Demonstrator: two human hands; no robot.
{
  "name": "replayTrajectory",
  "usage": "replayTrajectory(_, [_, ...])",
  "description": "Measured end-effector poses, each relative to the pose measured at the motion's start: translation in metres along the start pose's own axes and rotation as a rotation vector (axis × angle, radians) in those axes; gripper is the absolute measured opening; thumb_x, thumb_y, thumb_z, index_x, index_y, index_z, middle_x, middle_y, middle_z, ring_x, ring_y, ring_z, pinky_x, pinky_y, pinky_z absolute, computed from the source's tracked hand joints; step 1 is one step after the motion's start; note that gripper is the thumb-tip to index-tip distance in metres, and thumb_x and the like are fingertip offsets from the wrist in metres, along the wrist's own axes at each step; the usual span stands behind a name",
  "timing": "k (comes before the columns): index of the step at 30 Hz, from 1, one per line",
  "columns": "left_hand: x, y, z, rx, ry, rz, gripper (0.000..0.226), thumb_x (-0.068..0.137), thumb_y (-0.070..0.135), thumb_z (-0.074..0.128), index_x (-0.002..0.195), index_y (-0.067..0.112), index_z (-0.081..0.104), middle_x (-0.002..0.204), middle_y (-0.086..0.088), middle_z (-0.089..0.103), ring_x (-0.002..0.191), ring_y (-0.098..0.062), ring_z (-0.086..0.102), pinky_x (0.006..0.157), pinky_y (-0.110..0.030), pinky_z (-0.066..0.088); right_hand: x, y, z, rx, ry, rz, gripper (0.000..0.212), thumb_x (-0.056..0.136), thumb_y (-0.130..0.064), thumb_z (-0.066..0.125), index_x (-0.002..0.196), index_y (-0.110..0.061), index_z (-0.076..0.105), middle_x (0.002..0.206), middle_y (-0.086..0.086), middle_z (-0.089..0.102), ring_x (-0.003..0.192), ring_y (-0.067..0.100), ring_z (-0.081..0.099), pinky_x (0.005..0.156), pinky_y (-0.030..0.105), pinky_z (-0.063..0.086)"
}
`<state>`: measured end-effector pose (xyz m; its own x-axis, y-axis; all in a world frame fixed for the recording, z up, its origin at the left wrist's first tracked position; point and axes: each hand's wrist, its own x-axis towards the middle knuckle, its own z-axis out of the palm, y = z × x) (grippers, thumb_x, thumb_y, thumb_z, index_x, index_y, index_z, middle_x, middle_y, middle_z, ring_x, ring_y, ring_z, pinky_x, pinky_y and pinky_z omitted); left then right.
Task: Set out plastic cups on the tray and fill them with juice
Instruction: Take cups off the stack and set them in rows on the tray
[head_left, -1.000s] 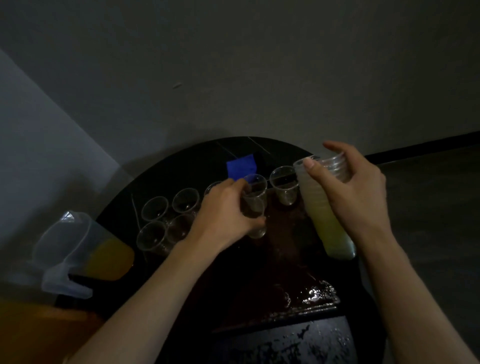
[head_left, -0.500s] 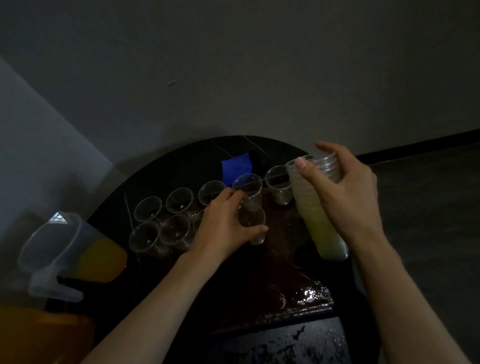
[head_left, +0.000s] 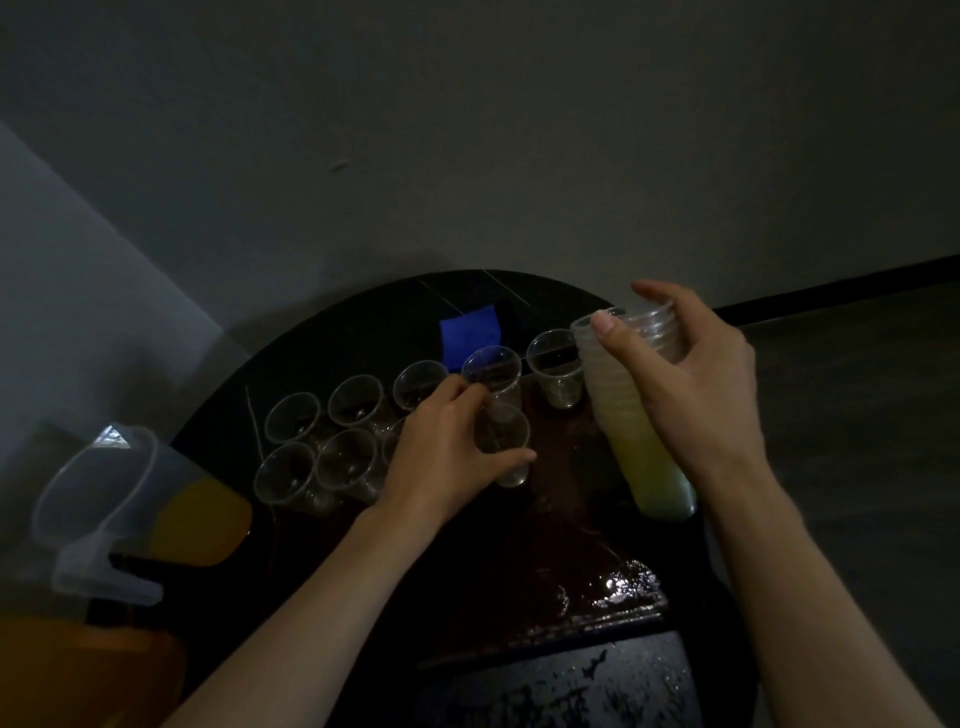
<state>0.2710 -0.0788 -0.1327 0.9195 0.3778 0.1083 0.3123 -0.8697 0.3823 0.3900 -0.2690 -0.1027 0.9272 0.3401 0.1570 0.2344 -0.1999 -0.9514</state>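
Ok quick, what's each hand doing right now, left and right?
Left hand: fingers curled round a single clear plastic cup.
Right hand: gripping a tall stack of clear plastic cups near its top.

Dim, murky view with one glare patch on the tray (head_left: 626, 587), outer edges curved and soft

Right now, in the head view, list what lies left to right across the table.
Juice pitcher → leftmost standing cups → left hand, gripping a cup → stack of cups, held by the right hand.
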Motion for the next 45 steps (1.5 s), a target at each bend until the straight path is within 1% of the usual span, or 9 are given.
replayTrajectory(9, [0.001,0.0,0.0,0.015,-0.009,0.002,0.065,0.068,0.06,0.082,0.118,0.022,0.064,0.12,0.007,0.054,0.105,-0.008,0.056,0.089,-0.032,0.055,0.0,-0.003,-0.002,0.006,0.004,-0.007,0.077,0.07,-0.08,0.061,0.134,-0.039,0.055,0.112,-0.014,0.063,0.116,0.018,0.057,0.093,0.045,0.054])
replayTrajectory(14, [0.003,0.002,-0.003,0.024,-0.009,0.005,0.064,0.067,0.067,0.073,0.114,0.023,0.065,0.118,0.008,0.054,0.103,-0.007,0.054,0.087,-0.032,0.054,0.0,-0.005,-0.002,0.017,-0.007,-0.02,0.077,0.072,-0.074,0.064,0.137,-0.034,0.055,0.106,-0.02,0.06,0.105,0.001,0.06,0.085,0.021,0.053])
replayTrajectory(19, [0.007,0.026,-0.03,-0.234,0.105,-0.014,0.048,0.084,0.061,0.041,0.1,0.024,0.065,0.105,0.01,0.054,0.098,-0.008,0.052,0.088,-0.037,0.049,0.0,-0.002,-0.002,0.013,-0.08,-0.016,0.092,0.064,-0.084,0.064,0.143,-0.038,0.048,0.117,-0.017,0.061,0.115,0.009,0.059,0.097,0.042,0.054])
replayTrajectory(22, [0.022,0.063,-0.06,-0.596,-0.089,-0.12,0.052,0.086,0.063,0.039,0.103,0.023,0.068,0.106,0.003,0.063,0.101,-0.01,0.059,0.091,-0.036,0.047,-0.003,-0.006,0.001,-0.008,-0.127,-0.039,0.099,0.064,-0.083,0.064,0.147,-0.034,0.044,0.123,-0.01,0.062,0.111,0.002,0.06,0.096,0.033,0.054])
replayTrajectory(26, [0.041,0.092,-0.07,-0.543,-0.303,-0.138,0.054,0.082,0.069,0.06,0.101,0.021,0.075,0.098,0.0,0.075,0.094,-0.014,0.071,0.091,-0.044,0.057,-0.005,-0.011,0.004,-0.01,-0.132,-0.035,0.086,0.066,-0.068,0.07,0.137,-0.027,0.045,0.113,-0.012,0.064,0.095,-0.003,0.065,0.081,0.025,0.054])
replayTrajectory(30, [0.054,0.095,-0.069,-0.501,-0.339,-0.192,0.039,0.08,0.055,0.074,0.095,0.02,0.078,0.095,0.0,0.076,0.088,-0.012,0.07,0.077,-0.032,0.058,-0.005,-0.012,0.005,-0.02,-0.114,-0.018,0.053,0.076,-0.048,0.078,0.112,-0.023,0.047,0.096,-0.01,0.063,0.081,-0.009,0.063,0.061,0.014,0.05])
replayTrajectory(34, [0.058,0.097,-0.073,-0.413,-0.366,-0.22,0.052,0.077,0.062,0.071,0.099,0.015,0.077,0.1,-0.006,0.076,0.095,-0.017,0.07,0.093,-0.04,0.052,-0.005,-0.013,0.003,-0.015,-0.146,-0.009,0.053,0.073,-0.049,0.08,0.109,-0.027,0.048,0.094,-0.009,0.065,0.08,-0.006,0.066,0.066,0.024,0.056])
replayTrajectory(39, [0.061,0.102,-0.083,-0.466,-0.218,-0.223,0.061,0.083,0.06,0.066,0.107,0.005,0.074,0.102,-0.015,0.074,0.098,-0.029,0.068,0.085,-0.039,0.052,-0.005,-0.012,-0.003,-0.073,-0.12,-0.003,0.073,0.056,-0.071,0.075,0.109,-0.028,0.049,0.099,-0.012,0.066,0.083,-0.002,0.065,0.072,0.025,0.053])
replayTrajectory(45, [0.076,0.087,-0.104,-0.588,-0.067,-0.201,0.045,0.076,0.063,0.072,0.083,0.019,0.065,0.08,0.011,0.06,0.082,-0.009,0.057,0.074,-0.032,0.044,0.001,-0.004,-0.019,-0.098,-0.049,0.057,0.078,0.054,-0.079,0.073,0.111,-0.032,0.048,0.104,-0.013,0.062,0.094,0.004,0.063,0.087,0.042,0.056])
